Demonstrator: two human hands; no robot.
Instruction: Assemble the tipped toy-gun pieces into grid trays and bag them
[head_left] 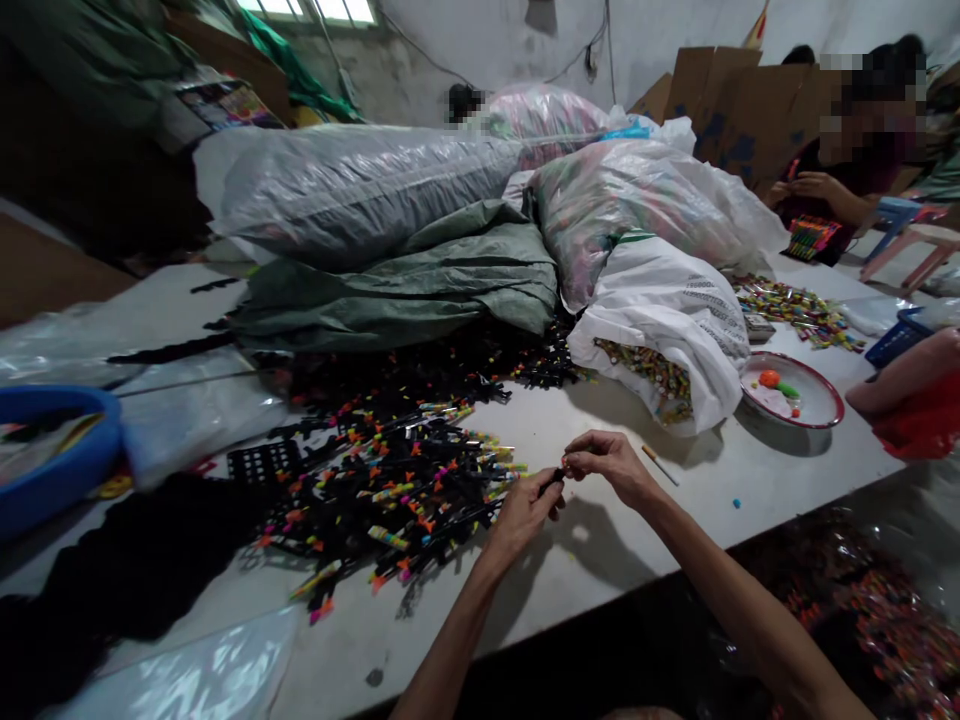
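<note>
Over the front of the white table, my left hand [525,512] is closed around a small black plastic piece [553,481]. Fingertips of my right hand [609,462] pinch at the far end of that piece, where a tiny reddish bit shows; its kind is too small to make out. The two hands almost touch. Just left of them spreads a heap of black plastic parts [427,490] with orange, pink and yellow tips and some printed tubes. A thin stick with an orange end [660,465] lies right of my right hand.
A white sack [667,310] spills small colourful tubes, beside a red-rimmed dish [825,400]. Large stuffed bags [360,190] fill the table's back. A blue basin [60,460] stands at left. Another person [847,180] works at far right. The table edge runs below my forearms.
</note>
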